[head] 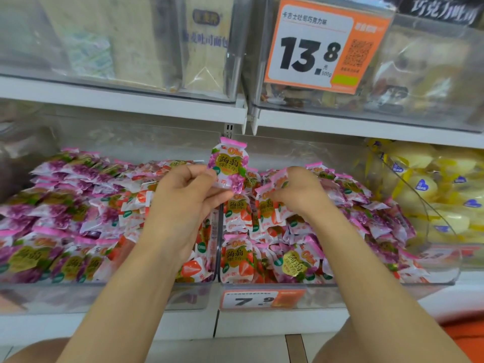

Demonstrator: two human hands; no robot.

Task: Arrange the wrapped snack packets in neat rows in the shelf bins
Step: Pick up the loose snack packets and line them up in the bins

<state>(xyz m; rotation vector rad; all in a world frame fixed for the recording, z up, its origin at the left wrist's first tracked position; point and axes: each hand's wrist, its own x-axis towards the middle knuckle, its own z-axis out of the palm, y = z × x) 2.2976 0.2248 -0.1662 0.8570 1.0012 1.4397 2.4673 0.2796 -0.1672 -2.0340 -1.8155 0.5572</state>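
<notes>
Pink-edged purple-grape packet (230, 163); orange price tag (324, 45)

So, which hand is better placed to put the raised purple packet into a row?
Left. The left hand pinches that purple packet upright above the piles; the right hand is occupied, gripping a pink-edged packet.

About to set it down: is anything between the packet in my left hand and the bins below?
Nothing visible. The packet in the left hand is above the open-topped bins, over the divider between them.
</notes>
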